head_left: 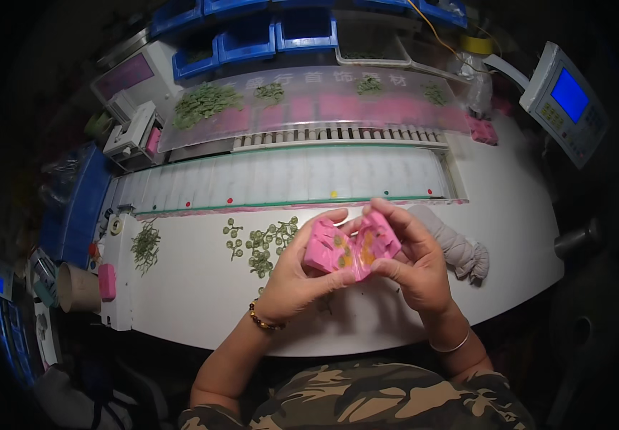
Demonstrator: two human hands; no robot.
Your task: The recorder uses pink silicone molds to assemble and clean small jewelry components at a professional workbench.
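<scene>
Holding the pink mold (352, 247) open like a book above the table's (202, 301) near edge, left hand (296, 276) pinches the 9 o'clock half, right hand (415, 264) the 3 o'clock half, long axis 9-to-3, hinge between, both equally near.

pink mould (351, 247): I see only its upper faces; my left hand (296, 276) and right hand (413, 261) cover its lower edges and back.
yellow bits inside: too small for me to tell what they are.
grey glove (460, 247): its near end is hidden behind my right hand.
green pieces (263, 247) left of the grip: too small to make out.
</scene>
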